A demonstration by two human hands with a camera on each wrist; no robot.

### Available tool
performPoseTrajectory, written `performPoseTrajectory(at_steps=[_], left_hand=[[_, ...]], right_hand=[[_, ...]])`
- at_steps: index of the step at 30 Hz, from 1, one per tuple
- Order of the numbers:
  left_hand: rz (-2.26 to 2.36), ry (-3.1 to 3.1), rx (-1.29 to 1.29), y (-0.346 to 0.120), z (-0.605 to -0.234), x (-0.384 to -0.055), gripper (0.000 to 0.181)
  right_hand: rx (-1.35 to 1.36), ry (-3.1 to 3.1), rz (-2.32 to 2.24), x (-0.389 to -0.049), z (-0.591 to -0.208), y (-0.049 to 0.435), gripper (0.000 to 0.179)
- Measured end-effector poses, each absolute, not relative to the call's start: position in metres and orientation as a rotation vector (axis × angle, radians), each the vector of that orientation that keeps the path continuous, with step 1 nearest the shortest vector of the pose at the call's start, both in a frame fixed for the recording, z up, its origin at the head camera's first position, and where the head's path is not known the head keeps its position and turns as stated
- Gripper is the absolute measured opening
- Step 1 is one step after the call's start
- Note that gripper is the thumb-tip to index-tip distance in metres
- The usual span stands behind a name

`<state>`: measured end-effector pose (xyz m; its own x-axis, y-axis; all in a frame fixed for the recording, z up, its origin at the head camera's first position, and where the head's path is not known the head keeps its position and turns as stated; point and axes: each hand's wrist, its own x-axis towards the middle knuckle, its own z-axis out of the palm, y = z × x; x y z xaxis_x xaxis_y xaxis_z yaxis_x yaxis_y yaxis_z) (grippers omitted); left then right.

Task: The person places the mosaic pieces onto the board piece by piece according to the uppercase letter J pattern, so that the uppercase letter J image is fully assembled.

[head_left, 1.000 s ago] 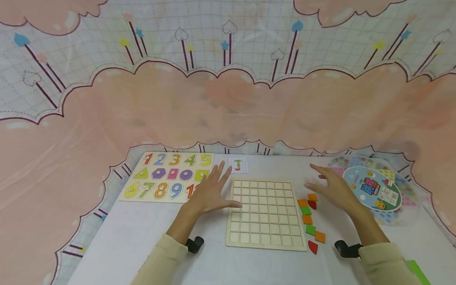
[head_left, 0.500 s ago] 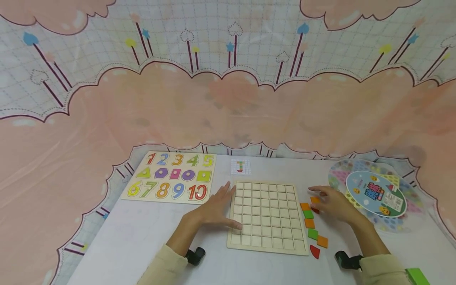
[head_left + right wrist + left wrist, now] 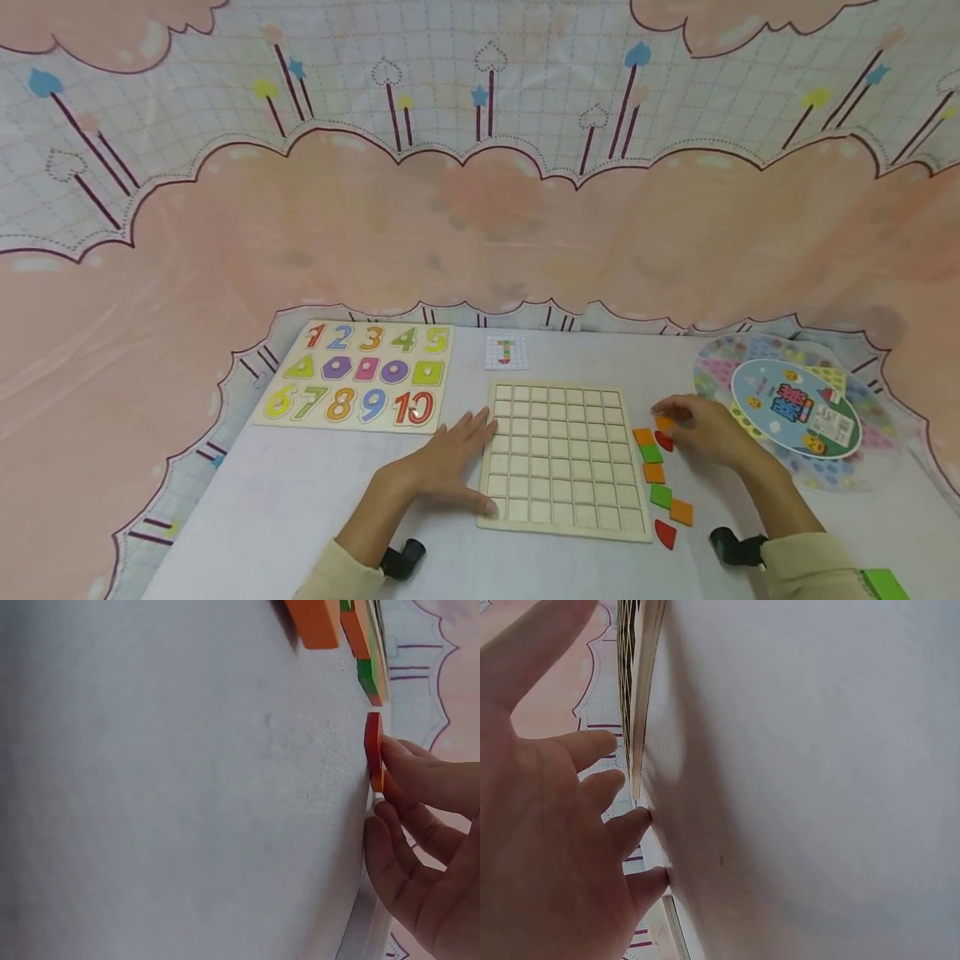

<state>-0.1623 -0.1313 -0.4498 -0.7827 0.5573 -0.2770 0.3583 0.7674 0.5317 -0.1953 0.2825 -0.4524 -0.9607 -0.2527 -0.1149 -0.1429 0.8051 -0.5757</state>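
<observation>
My left hand [image 3: 438, 462] lies with spread fingers at the left edge of a wooden grid board [image 3: 566, 457], thumb on its near left corner. In the left wrist view, the fingertips [image 3: 656, 877] meet the white tabletop beside the board's rim. Right of the board, my right hand [image 3: 708, 429] pinches an orange square tile [image 3: 663, 422] between thumb and fingers, low at the table. A red quarter-round tile [image 3: 663, 442] sits against it, close under the thumb. Several orange and green square tiles [image 3: 654, 473] and another red quarter-round tile [image 3: 665, 534] lie along the board's right side.
A number puzzle board [image 3: 352, 375] lies at back left. Behind the grid board is a small pattern card [image 3: 507, 352]. A round blue label [image 3: 797, 408] on a patterned clear package [image 3: 716, 362] lies right of my right hand. A green block [image 3: 885, 583] shows at near right.
My left hand has come down and nearer along the board's left edge. My right hand has lowered from above the table onto the far orange tile, its fingers closing in.
</observation>
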Motion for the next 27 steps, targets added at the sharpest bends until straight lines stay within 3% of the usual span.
performPoseTrajectory(at_steps=[17,27], left_hand=[[0.599,2.556,0.721,-0.128,-0.447,-0.163,0.118],[0.59,2.568,0.694,-0.128,-0.445,-0.158,0.121]], right_hand=[[-0.208,2.761,-0.888,-0.205,-0.447,0.283,0.007],[-0.187,2.766,-0.992,-0.207,-0.447,0.274,0.019]])
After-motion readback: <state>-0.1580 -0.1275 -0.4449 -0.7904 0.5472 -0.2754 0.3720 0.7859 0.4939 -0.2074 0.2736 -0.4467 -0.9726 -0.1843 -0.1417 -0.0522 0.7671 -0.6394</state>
